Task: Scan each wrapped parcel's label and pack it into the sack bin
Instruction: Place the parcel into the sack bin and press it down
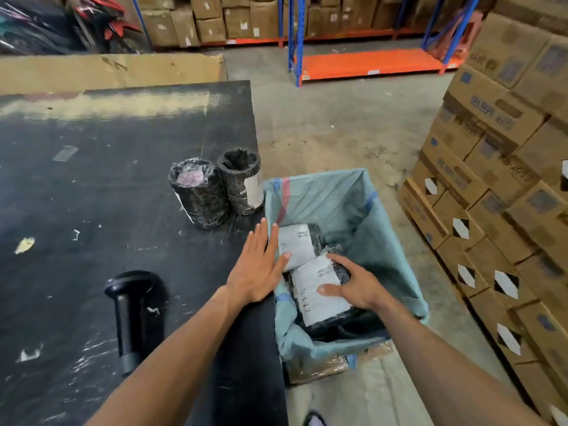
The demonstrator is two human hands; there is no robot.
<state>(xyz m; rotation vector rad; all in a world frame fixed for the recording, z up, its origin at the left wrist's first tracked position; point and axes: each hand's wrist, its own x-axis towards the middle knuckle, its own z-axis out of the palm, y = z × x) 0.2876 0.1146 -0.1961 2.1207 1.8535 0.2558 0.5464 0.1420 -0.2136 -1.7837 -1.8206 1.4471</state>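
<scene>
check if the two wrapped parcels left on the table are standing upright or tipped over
Upright. Both wrapped parcels stand on end on the table, their round tops facing up, side by side by the sack bin.

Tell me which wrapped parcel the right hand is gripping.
The near parcel in the sack bin, under the right hand. The far parcel beside it is only touched by the left hand.

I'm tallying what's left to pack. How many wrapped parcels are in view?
4. Two stand upright on the table near its corner, left parcel and right parcel; two lie in the sack bin, far one, near one under the right hand. More may be hidden beneath.
</scene>
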